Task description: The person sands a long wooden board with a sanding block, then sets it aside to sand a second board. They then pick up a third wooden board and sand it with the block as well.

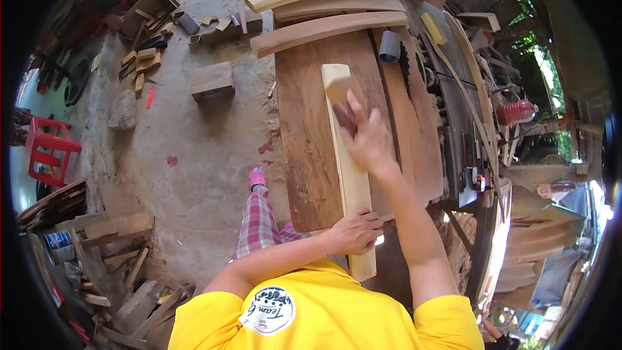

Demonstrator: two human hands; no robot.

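A long pale wooden board (345,162) lies lengthwise on the brown wooden workbench (308,116), its near end jutting past the bench's front edge toward my body. My left hand (357,231) is closed over this board close to that edge, fingers across its top. Farther up, my right hand (370,135) grips a brown block (345,93) flat against the board's upper face. Motion blurs the block and the fingertips, and the block's underside is hidden.
Several curved wooden pieces (330,31) lie across the bench's far end, beside a grey cylinder (390,46). A wooden block (212,80) rests on the concrete floor at left. Scrap wood (123,233) and a red stool (52,148) stand farther left.
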